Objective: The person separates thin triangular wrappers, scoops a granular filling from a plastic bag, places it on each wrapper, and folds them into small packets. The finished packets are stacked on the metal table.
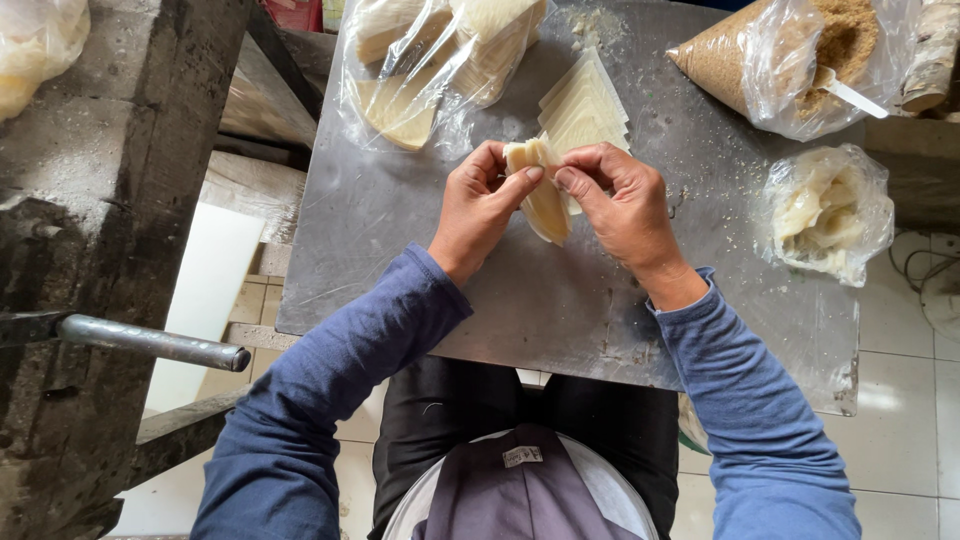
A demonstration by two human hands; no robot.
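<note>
Between your fingertips, above the middle of the metal table (560,300), sits a folded pale dough wrapper (545,205). Your left hand (478,208) pinches its upper edge with thumb and forefinger clenched on the fold. Your right hand (622,205) grasps the same wrapper from the other side, thumb pressed close to the left thumb. Just behind the wrapper, a fanned stack of flat wrappers (583,105) lies on the table. Farther back on your left, a clear bag of wrappers (430,70) rests open. On your right, a bag of brown crumbs (790,60) holds a white spoon (850,93), and a smaller bag of pale pieces (828,212) lies near the table edge.
</note>
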